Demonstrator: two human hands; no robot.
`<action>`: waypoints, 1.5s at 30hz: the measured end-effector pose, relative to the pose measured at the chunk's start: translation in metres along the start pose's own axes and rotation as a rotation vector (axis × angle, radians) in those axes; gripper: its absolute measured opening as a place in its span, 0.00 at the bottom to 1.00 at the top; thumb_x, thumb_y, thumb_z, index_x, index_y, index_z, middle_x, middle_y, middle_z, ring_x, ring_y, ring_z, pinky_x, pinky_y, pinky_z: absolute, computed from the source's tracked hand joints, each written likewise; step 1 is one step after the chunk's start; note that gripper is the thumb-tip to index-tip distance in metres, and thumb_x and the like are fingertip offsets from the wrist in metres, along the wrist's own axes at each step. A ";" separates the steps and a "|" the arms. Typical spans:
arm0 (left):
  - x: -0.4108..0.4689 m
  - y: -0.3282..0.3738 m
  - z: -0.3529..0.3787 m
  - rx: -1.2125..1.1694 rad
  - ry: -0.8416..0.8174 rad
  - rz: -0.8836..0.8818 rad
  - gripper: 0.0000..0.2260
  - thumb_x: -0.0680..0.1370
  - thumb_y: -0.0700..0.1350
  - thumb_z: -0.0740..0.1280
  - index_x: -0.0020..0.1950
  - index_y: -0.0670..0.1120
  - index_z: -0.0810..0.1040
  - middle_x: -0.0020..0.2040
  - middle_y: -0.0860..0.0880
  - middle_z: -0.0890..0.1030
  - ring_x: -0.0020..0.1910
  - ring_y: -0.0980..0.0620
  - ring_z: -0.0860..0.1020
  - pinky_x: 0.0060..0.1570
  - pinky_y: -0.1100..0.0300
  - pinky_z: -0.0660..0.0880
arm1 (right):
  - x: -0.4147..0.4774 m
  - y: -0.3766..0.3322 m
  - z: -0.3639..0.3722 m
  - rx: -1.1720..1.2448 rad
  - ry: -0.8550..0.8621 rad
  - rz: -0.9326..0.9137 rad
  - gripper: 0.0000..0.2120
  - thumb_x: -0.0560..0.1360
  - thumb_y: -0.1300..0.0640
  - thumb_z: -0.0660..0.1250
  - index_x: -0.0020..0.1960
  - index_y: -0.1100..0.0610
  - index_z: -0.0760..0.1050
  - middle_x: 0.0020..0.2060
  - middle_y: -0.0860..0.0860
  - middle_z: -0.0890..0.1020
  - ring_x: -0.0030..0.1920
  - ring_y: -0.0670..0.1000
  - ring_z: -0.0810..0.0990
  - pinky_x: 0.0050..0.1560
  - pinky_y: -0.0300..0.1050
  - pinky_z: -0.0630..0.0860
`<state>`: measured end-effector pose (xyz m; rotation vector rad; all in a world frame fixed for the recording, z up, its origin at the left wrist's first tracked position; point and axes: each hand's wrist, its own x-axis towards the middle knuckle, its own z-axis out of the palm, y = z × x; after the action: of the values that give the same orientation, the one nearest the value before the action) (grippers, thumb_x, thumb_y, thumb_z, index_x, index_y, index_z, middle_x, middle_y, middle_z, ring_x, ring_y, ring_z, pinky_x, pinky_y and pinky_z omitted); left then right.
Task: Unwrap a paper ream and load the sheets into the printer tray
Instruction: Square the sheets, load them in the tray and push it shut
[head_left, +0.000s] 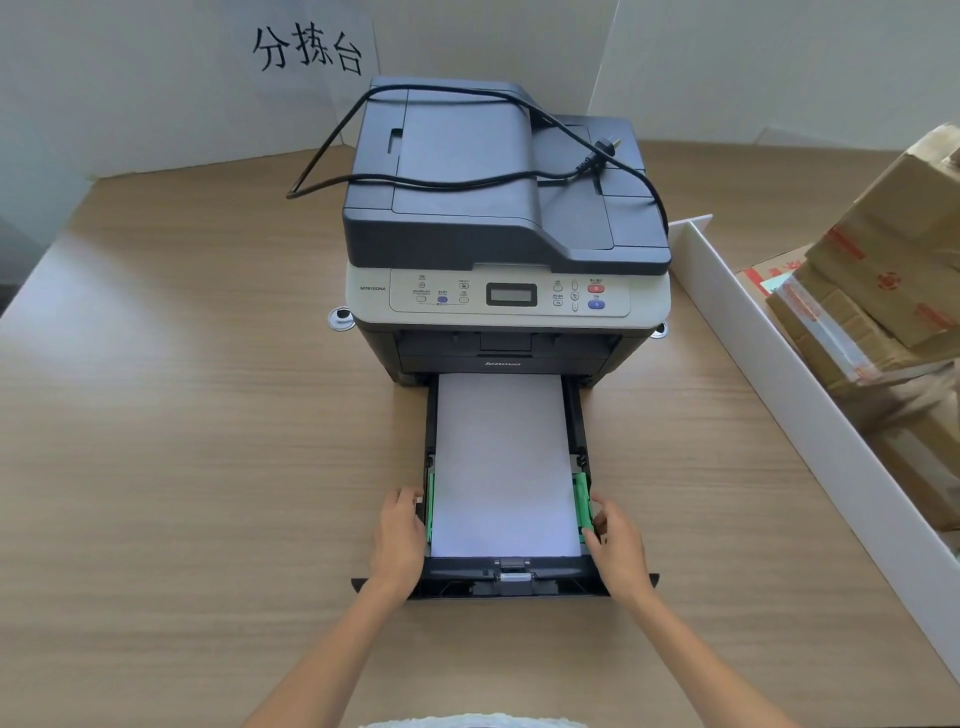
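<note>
The tray (506, 577) is pulled out of the printer (506, 291) toward the near edge of the desk (182, 415), so the sheets (504, 462) lie flat inside it. The left hand (397, 535) grips the left wall, fingers curled; the right hand (618, 540) pinches the green guide (582, 499), probably to square the paper

Bare table (182, 415) left; white divider (779, 384) walls off right.

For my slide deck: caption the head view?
Both hands steady the open printer tray, white paper loaded.
</note>
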<state>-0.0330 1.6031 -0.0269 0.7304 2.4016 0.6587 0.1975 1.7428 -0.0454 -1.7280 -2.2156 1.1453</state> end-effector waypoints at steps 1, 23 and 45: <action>-0.001 0.000 0.000 0.017 0.002 0.027 0.22 0.74 0.25 0.55 0.63 0.41 0.73 0.56 0.43 0.75 0.44 0.45 0.76 0.42 0.46 0.77 | -0.001 0.000 0.000 0.006 0.006 -0.011 0.22 0.73 0.68 0.65 0.66 0.56 0.69 0.42 0.49 0.75 0.42 0.50 0.73 0.44 0.41 0.69; 0.005 -0.008 0.007 -0.159 -0.101 -0.015 0.28 0.69 0.21 0.56 0.66 0.40 0.73 0.63 0.43 0.70 0.50 0.45 0.74 0.49 0.49 0.79 | 0.001 0.000 -0.008 0.204 0.003 0.067 0.22 0.72 0.68 0.68 0.65 0.55 0.74 0.39 0.49 0.79 0.42 0.54 0.79 0.48 0.48 0.77; 0.016 -0.010 0.007 -0.109 -0.278 -0.011 0.26 0.71 0.23 0.55 0.66 0.38 0.74 0.74 0.41 0.62 0.70 0.42 0.66 0.57 0.61 0.72 | 0.005 0.002 -0.003 0.098 -0.043 0.005 0.16 0.74 0.65 0.67 0.61 0.62 0.76 0.49 0.59 0.81 0.49 0.55 0.77 0.51 0.44 0.71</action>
<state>-0.0438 1.6075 -0.0432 0.7116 2.0988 0.6330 0.1992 1.7485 -0.0461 -1.6866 -2.1407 1.2807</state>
